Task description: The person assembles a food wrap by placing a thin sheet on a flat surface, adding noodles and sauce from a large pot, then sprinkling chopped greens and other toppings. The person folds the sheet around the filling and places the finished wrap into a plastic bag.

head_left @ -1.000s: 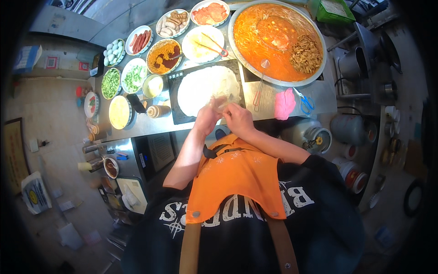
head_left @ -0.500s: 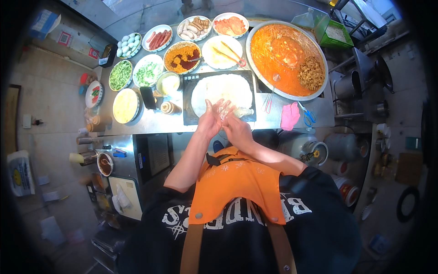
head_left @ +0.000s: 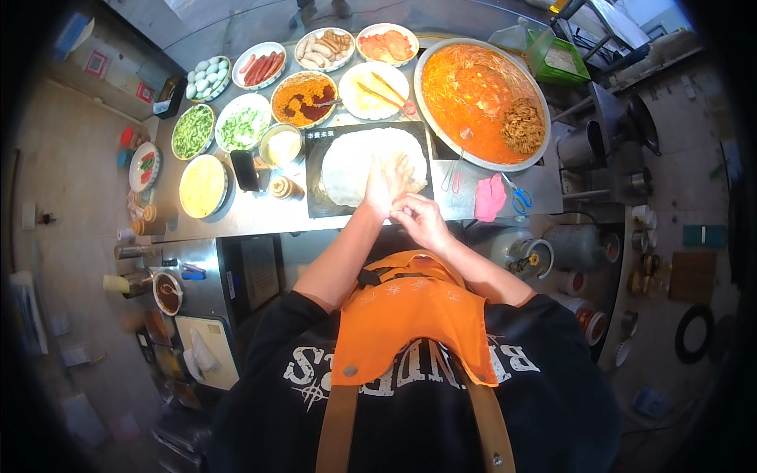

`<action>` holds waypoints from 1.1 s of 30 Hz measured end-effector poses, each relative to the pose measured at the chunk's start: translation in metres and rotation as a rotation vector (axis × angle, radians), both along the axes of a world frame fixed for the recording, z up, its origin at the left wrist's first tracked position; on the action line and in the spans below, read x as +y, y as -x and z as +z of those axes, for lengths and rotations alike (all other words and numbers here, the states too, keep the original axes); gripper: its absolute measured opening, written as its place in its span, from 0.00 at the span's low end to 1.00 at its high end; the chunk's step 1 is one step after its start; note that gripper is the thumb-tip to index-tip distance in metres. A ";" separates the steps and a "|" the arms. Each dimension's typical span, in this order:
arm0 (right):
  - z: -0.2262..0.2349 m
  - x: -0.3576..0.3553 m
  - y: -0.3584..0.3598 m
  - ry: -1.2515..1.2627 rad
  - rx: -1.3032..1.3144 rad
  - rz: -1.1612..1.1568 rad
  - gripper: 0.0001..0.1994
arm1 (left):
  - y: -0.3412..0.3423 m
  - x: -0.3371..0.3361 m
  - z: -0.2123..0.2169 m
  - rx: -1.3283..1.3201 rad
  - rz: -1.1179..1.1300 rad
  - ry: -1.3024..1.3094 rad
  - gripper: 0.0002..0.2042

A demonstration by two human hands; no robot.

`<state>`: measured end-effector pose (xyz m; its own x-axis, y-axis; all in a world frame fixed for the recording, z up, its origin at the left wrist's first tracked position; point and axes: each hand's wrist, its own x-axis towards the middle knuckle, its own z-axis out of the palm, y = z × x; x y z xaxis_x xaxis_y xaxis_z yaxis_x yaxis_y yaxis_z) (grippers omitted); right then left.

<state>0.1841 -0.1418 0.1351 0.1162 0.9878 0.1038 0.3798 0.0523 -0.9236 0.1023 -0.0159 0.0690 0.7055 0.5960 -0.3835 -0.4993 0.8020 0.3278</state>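
My left hand (head_left: 386, 183) is stretched out, fingers apart, over a white round sheet (head_left: 347, 162) on a dark board (head_left: 315, 206). Thin clear plastic, seemingly a disposable glove (head_left: 404, 169), covers its fingers. Beside the left wrist, my right hand (head_left: 422, 219) pinches the glove's edge; the fingertips are small and partly hidden. Left of the board stand a squeeze bottle (head_left: 284, 188) and a bowl of pale paste (head_left: 284, 146). Thin wire-handled tools (head_left: 453, 177) and a pink cloth (head_left: 490, 197) lie to the right.
A huge pan of red-orange food (head_left: 465, 87) fills the far right. Behind the board are bowls of red sauce (head_left: 303, 100), sausages (head_left: 260, 67) and chopped greens (head_left: 243, 122). Blue-handled scissors (head_left: 520, 199) lie near the counter's right end. Gas cylinders (head_left: 532, 256) stand below.
My left hand has straightened, with the clear plastic now smoother over its fingers. My right hand has moved down from the left palm to the wrist. The view has shifted slightly.
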 end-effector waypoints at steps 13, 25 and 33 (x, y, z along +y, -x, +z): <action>-0.058 0.210 -0.126 -0.118 -0.798 -0.089 0.20 | 0.088 0.050 0.004 0.166 0.385 0.107 0.37; -0.136 0.305 -0.158 0.438 -0.937 0.042 0.33 | 0.179 -0.073 0.000 0.460 0.496 0.288 0.30; -0.097 0.207 -0.159 0.439 0.177 -0.166 0.04 | 0.220 -0.042 -0.009 0.399 0.453 0.168 0.25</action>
